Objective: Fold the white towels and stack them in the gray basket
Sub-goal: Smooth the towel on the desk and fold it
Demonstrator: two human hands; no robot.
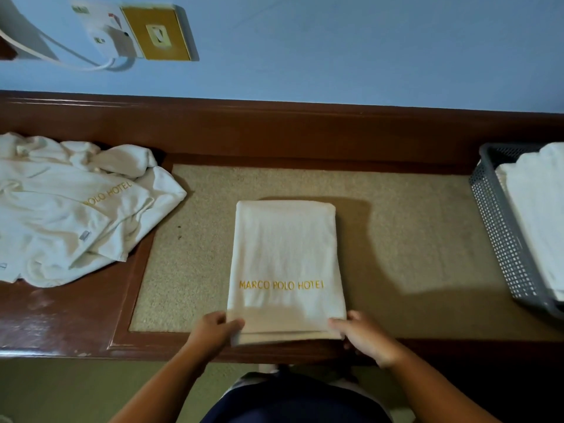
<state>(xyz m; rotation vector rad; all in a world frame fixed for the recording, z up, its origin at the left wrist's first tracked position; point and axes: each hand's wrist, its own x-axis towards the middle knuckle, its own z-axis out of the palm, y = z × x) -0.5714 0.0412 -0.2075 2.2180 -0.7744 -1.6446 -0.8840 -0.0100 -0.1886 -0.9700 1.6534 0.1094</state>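
A white towel (285,248) with gold "MARCO POLO HOTEL" lettering lies folded into a long rectangle in the middle of the counter. My left hand (213,332) pinches its near left corner, thumb on top. My right hand (364,334) grips the near right corner the same way. At the far left a heap of unfolded white towels (70,209) lies crumpled. The gray basket (500,233) stands at the right edge of the view with folded white towels (537,215) stacked in it.
The counter has a beige speckled inlay (412,239) framed by dark brown wood (61,319), with a raised wooden back ledge (305,129) under a blue wall. A wall socket with a plugged cable (122,38) sits at the upper left.
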